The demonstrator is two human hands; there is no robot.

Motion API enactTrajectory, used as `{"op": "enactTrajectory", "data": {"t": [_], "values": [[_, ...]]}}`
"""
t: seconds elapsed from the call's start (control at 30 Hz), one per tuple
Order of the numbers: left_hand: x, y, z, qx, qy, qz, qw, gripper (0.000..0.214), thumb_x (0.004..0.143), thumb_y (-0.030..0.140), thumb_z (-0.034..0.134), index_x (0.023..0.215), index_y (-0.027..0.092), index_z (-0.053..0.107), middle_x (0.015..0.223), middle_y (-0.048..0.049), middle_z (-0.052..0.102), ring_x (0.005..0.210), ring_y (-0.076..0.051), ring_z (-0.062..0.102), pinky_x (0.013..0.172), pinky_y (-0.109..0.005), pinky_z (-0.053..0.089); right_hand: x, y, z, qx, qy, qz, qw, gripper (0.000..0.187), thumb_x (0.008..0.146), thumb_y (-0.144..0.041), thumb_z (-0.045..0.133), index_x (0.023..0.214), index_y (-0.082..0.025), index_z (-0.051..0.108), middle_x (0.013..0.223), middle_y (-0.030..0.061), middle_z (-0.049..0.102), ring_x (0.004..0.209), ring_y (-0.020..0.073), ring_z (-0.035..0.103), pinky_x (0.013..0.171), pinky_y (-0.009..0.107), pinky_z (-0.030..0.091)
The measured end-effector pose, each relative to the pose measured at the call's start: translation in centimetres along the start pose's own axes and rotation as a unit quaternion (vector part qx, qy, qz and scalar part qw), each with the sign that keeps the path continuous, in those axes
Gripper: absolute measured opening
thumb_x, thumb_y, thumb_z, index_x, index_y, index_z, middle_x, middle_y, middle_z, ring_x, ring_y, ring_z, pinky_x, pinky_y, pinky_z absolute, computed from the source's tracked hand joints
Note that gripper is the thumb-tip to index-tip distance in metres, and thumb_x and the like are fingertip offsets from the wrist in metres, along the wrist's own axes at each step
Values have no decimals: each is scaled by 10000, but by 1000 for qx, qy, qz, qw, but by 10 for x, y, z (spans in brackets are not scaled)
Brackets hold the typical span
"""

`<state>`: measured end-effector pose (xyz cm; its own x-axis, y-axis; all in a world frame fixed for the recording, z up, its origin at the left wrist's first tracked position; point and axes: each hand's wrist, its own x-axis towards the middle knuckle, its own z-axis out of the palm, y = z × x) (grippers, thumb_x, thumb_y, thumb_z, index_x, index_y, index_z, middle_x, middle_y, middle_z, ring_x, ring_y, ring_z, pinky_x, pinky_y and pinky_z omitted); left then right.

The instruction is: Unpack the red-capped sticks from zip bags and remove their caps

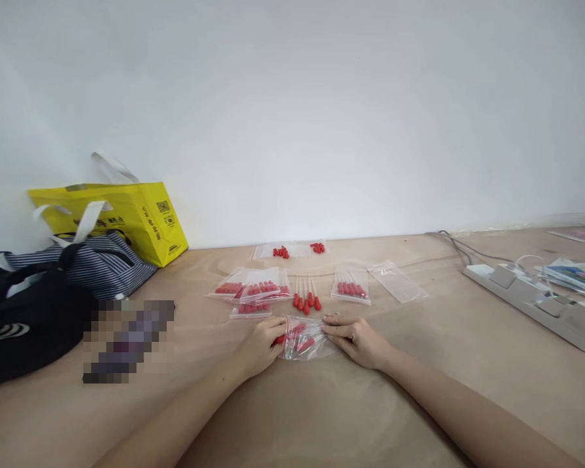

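Between my two hands lies a clear zip bag point(298, 351) with several red-bulbed droppers inside, turned sideways. The fingers of my left hand point(263, 344) close on its left end, by the red bulbs. My right hand point(358, 339) pinches the bag's right end, where the clear stems lie. Just beyond the bag, loose red-bulbed droppers point(307, 302) lie in a small group, bulbs toward me. Filled zip bags point(253, 289) overlap to the left of them. One more filled bag point(351, 286) lies to the right, beside a flat clear bag point(398, 281).
More red bulbs point(281, 251) lie on clear plastic by the wall. At left are a yellow bag point(163, 221), a striped bag point(127, 263), a black cap point(39, 331) and a blurred-out object point(131, 341). A power strip point(541, 302) with cables stands at right, near printed packets point(578, 276).
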<state>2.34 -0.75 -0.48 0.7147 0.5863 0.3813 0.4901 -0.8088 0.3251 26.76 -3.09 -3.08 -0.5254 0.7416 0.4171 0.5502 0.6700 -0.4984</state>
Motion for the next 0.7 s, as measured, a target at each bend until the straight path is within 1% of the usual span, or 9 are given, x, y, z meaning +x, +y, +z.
{"op": "enactTrajectory", "data": {"t": [0.1, 0.2, 0.3, 0.37, 0.43, 0.5, 0.57, 0.63, 0.7], "values": [[-1, -2, 2, 37, 2, 31, 999, 343, 793, 90, 405, 1076, 205, 559, 1013, -62, 587, 887, -150, 561, 767, -277, 465, 0, -1, -1, 0, -3, -2, 1000, 315, 870, -333, 373, 1076, -240, 593, 1146, 61, 564, 1097, 185, 492, 943, 371, 406], [-7, 0, -1, 71, 14, 53, 996, 288, 816, 110, 379, 995, 185, 592, 937, -68, 606, 824, -155, 554, 725, -275, 464, 1, -2, -2, 4, 0, -7, 1000, 304, 869, -326, 380, 1069, -250, 595, 1135, 51, 572, 1076, 176, 509, 952, 364, 400], [-18, -1, -9, 76, 37, 43, 996, 271, 835, 127, 359, 956, 175, 596, 828, -55, 623, 755, -144, 552, 681, -252, 463, 0, 0, -4, 7, 5, -8, 1000, 296, 868, -317, 386, 1070, -253, 593, 1111, 41, 589, 1071, 168, 513, 952, 352, 405], [-29, -4, -16, 61, 48, 19, 997, 259, 839, 148, 365, 949, 177, 597, 803, -47, 630, 735, -135, 563, 659, -232, 466, -1, 3, -5, 3, 8, -3, 1000, 294, 868, -308, 389, 1062, -242, 599, 1096, 47, 598, 1073, 169, 512, 939, 344, 418], [-42, -9, -26, 39, 47, -29, 998, 249, 837, 178, 377, 928, 186, 608, 817, -39, 642, 741, -133, 581, 656, -223, 473, -2, 5, -6, -5, 8, 1, 1000, 292, 866, -299, 392, 1052, -229, 607, 1096, 56, 598, 1074, 173, 511, 932, 342, 423], [-55, -13, -39, 17, 30, -100, 994, 244, 829, 222, 391, 910, 201, 620, 839, -27, 654, 782, -144, 597, 692, -233, 481, -2, 8, -6, -9, 7, 3, 1000, 291, 865, -295, 395, 1049, -223, 610, 1102, 61, 594, 1073, 177, 512, 934, 345, 419], [-67, -16, -53, -2, 13, -179, 984, 243, 809, 285, 416, 897, 214, 631, 840, -15, 665, 830, -165, 601, 738, -251, 479, -3, 9, -5, -6, 7, 5, 1000, 291, 863, -294, 400, 1053, -218, 608, 1107, 63, 591, 1073, 179, 512, 935, 344, 416], [-74, -18, -66, -11, 28, -253, 967, 270, 779, 360, 440, 868, 205, 643, 810, -14, 670, 820, -188, 604, 729, -258, 480, -3, 10, -4, -1, 7, 6, 1000, 293, 862, -291, 402, 1059, -214, 606, 1111, 67, 588, 1073, 181, 512, 933, 339, 417], [-72, -17, -74, -11, 63, -308, 949, 336, 755, 422, 439, 863, 178, 644, 738, -20, 661, 719, -195, 603, 643, -259, 483, -2, 10, -3, -1, 7, 6, 1000, 291, 860, -286, 405, 1059, -216, 606, 1113, 68, 587, 1070, 184, 515, 930, 340, 418]]}}
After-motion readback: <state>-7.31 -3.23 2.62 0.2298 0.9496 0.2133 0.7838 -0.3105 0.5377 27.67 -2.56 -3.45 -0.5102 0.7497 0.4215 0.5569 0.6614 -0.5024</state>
